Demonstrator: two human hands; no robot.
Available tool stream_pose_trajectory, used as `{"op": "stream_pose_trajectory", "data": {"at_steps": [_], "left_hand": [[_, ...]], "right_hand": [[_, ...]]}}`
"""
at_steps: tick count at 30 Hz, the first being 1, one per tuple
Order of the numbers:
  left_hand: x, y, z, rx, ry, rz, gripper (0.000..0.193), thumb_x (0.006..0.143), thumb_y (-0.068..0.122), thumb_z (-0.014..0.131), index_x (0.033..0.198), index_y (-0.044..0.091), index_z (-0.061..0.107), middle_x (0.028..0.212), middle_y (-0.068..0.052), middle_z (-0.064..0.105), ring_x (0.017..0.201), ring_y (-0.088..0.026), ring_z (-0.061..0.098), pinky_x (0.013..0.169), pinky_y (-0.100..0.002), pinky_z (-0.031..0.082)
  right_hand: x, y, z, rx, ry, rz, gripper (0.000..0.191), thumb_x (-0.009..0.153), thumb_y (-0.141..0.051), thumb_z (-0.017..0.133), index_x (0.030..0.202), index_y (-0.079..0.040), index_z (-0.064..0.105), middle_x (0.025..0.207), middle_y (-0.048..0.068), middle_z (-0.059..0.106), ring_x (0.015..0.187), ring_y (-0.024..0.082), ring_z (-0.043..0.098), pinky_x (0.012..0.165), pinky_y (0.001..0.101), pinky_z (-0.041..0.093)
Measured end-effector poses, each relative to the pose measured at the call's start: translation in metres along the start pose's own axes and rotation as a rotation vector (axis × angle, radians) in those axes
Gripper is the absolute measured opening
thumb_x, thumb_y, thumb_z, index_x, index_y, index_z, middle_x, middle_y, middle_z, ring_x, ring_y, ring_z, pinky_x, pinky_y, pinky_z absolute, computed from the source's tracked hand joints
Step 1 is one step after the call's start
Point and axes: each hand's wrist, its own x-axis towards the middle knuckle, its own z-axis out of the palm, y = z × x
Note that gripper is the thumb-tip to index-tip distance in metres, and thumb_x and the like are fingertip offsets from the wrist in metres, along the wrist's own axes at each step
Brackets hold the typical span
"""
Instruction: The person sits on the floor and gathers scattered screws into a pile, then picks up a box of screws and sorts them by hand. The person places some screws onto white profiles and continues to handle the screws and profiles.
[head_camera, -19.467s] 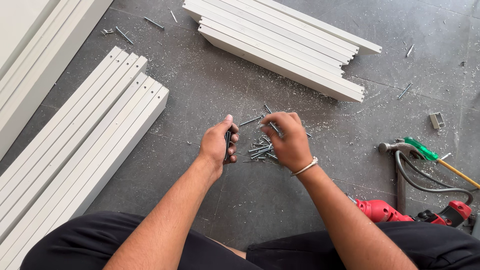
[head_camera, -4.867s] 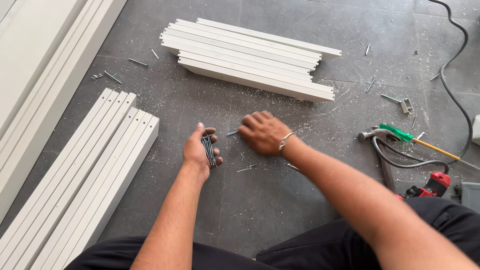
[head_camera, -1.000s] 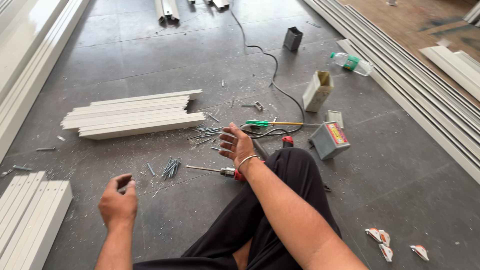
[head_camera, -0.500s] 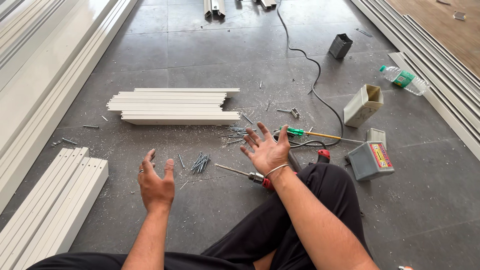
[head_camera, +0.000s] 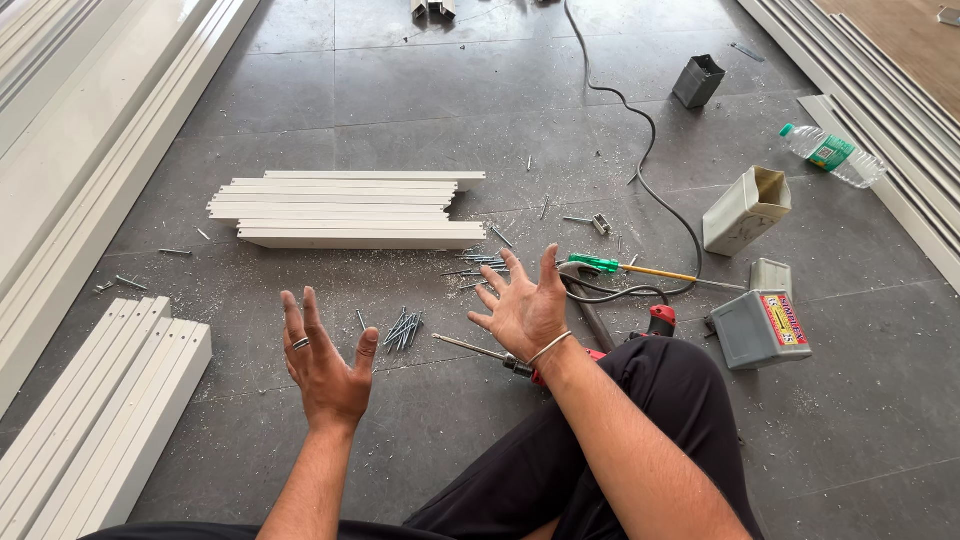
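Right now your left hand (head_camera: 325, 365) and right hand (head_camera: 525, 310) hover empty, fingers spread wide, over the floor (head_camera: 420, 120), the screws (head_camera: 402, 328) lying loose between them, so gathering seems paused; regrasping needs a pinch.

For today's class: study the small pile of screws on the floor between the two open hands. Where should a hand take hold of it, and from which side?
Pinch the pile of screws across its middle, coming straight down from above. The screws lie flat and roughly parallel on the grey floor, so fingers can close across the shafts. The left hand is nearest; both it and the right hand are open and hold nothing.
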Motion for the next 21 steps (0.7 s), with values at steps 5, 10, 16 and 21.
{"op": "stream_pose_trajectory", "data": {"at_steps": [5, 10, 16, 21], "left_hand": [[0.001, 0.013, 0.001, 0.054, 0.039, 0.109, 0.093, 0.093, 0.079, 0.031, 0.165, 0.030, -0.002, 0.174, -0.015, 0.003, 0.160, -0.042, 0.012, 0.124, -0.073, 0.010], [-0.012, 0.061, 0.002, 0.014, 0.037, 0.333, 0.087, 0.097, 0.078, 0.020, 0.168, 0.032, 0.001, 0.178, -0.011, 0.002, 0.164, -0.034, 0.011, 0.131, -0.069, 0.008], [-0.051, 0.120, -0.003, -0.255, -0.075, 0.506, 0.075, 0.104, 0.067, 0.027, 0.164, 0.022, 0.025, 0.174, -0.013, 0.015, 0.161, -0.036, 0.018, 0.127, -0.060, 0.010], [-0.030, 0.110, -0.011, -0.087, -0.045, 0.354, 0.076, 0.102, 0.062, 0.017, 0.164, 0.019, 0.024, 0.175, -0.009, 0.017, 0.163, -0.032, 0.015, 0.127, -0.065, 0.006]], "right_hand": [[0.001, 0.005, 0.004, -0.056, -0.010, 0.036, 0.137, 0.060, -0.095, 0.050, 0.163, -0.023, -0.006, 0.169, 0.022, -0.007, 0.155, 0.042, -0.010, 0.118, 0.0714, -0.003], [-0.010, 0.027, 0.021, -0.095, -0.107, 0.134, 0.135, 0.064, -0.097, 0.046, 0.165, -0.020, -0.001, 0.170, 0.023, -0.002, 0.156, 0.040, -0.007, 0.118, 0.0706, -0.003], [-0.048, 0.063, 0.053, -0.057, -0.381, 0.247, 0.108, 0.084, -0.089, 0.038, 0.164, -0.020, 0.019, 0.170, 0.012, 0.021, 0.153, 0.035, 0.025, 0.118, 0.0563, 0.028], [-0.086, 0.036, 0.074, 0.102, -0.456, 0.142, 0.104, 0.089, -0.089, 0.041, 0.165, -0.019, 0.031, 0.165, 0.010, 0.035, 0.153, 0.027, 0.032, 0.124, 0.0440, 0.032]]}}
